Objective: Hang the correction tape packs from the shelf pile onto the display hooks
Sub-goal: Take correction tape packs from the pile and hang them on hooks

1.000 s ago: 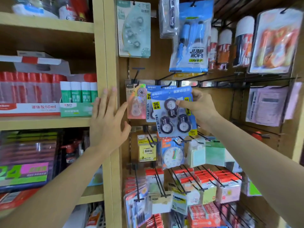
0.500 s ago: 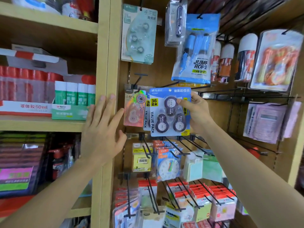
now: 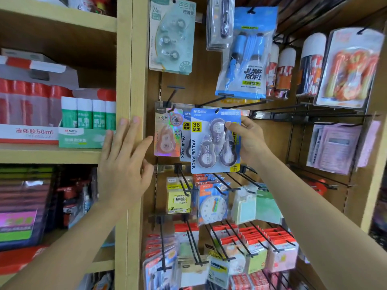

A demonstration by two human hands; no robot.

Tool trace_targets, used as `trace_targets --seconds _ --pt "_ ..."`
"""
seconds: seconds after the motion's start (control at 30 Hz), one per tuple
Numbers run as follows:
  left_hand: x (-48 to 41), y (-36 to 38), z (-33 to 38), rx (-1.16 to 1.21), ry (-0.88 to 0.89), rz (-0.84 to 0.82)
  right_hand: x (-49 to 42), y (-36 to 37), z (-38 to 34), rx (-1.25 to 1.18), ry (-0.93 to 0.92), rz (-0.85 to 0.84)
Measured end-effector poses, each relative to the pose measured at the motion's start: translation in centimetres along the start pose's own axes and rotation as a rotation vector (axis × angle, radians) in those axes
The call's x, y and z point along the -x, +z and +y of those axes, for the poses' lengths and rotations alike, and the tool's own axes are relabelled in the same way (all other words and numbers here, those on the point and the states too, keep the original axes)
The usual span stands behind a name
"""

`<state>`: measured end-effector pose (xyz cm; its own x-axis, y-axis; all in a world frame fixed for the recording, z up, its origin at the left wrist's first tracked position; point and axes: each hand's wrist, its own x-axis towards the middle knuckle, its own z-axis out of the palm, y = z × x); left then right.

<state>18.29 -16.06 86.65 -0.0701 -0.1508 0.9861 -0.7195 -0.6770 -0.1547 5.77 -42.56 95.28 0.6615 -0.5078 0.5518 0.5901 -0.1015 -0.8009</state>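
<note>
My right hand (image 3: 249, 139) grips the right side of a blue correction tape pack (image 3: 206, 143) marked "36" and "VALUE PACK", with three dispensers inside. The pack's top hole sits at a black display hook (image 3: 217, 110). Behind it hangs a second identical blue pack (image 3: 185, 139), mostly hidden. A pink holographic correction tape pack (image 3: 166, 132) hangs to the left on its own hook. My left hand (image 3: 123, 162) lies flat and empty against the wooden upright (image 3: 132, 59), fingers spread.
Long empty black hooks (image 3: 303, 116) jut out to the right. A jump rope bag (image 3: 247, 59) and a green tape pack (image 3: 171, 36) hang above. Sticky notes and a clock pack (image 3: 212, 204) hang below. Glue sticks (image 3: 88, 116) stand on the left shelf.
The blue pack has gone from tilted to upright and sits closer to the back panel on its hook. My left hand stays on the upright. The view has moved closer.
</note>
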Motion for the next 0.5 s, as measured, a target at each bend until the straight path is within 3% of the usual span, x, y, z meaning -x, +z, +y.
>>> trace_targets --seconds 0.2,0.27,0.37,0.43,0.5 --pt "0.2 0.0 -0.1 0.000 0.001 -0.007 0.1 1.2 2.0 0.034 0.019 0.051" --pt "0.2 0.0 -0.1 0.000 0.001 -0.008 0.1 1.4 2.8 0.148 -0.052 0.140" --pt "0.3 0.0 0.0 0.001 0.002 -0.005 0.9 1.5 3.9 0.495 -0.298 0.362" --pt "0.3 0.0 0.1 -0.001 -0.002 0.005 1.8 1.4 4.7 0.845 -0.561 0.511" --pt "0.3 -0.1 0.1 -0.003 -0.008 0.005 2.5 1.7 5.5 1.192 -0.774 0.465"
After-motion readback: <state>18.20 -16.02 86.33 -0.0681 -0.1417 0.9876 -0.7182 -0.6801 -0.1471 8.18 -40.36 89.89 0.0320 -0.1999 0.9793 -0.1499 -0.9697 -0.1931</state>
